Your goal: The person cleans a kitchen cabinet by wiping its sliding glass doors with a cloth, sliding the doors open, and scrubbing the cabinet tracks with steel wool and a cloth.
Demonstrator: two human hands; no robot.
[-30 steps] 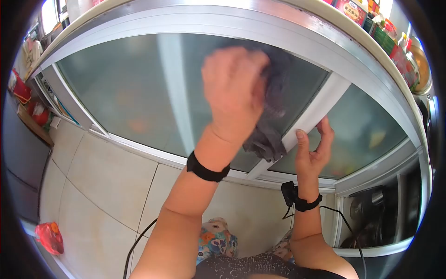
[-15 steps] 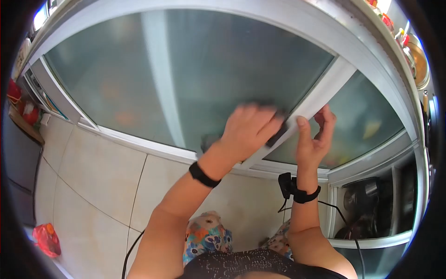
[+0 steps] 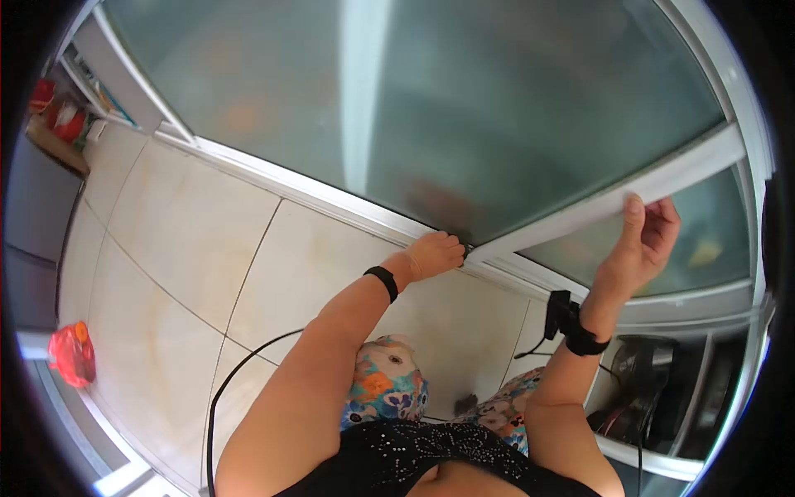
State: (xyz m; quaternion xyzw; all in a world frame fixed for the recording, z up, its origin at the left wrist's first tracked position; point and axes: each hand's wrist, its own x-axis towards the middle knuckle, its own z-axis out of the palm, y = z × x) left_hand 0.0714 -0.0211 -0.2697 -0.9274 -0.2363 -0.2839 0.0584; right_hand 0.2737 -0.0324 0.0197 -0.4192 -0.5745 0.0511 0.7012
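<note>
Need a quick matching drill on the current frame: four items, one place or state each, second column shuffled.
1. left hand
2. right hand
3. red plastic bag
4. frosted glass sliding door

a. lying on the tiled floor, far left
b. down at the bottom corner of the door frame
c. gripping the white frame edge
d. fills the top of the view

Pairs: 1-b, 2-c, 3-a, 4-d
</note>
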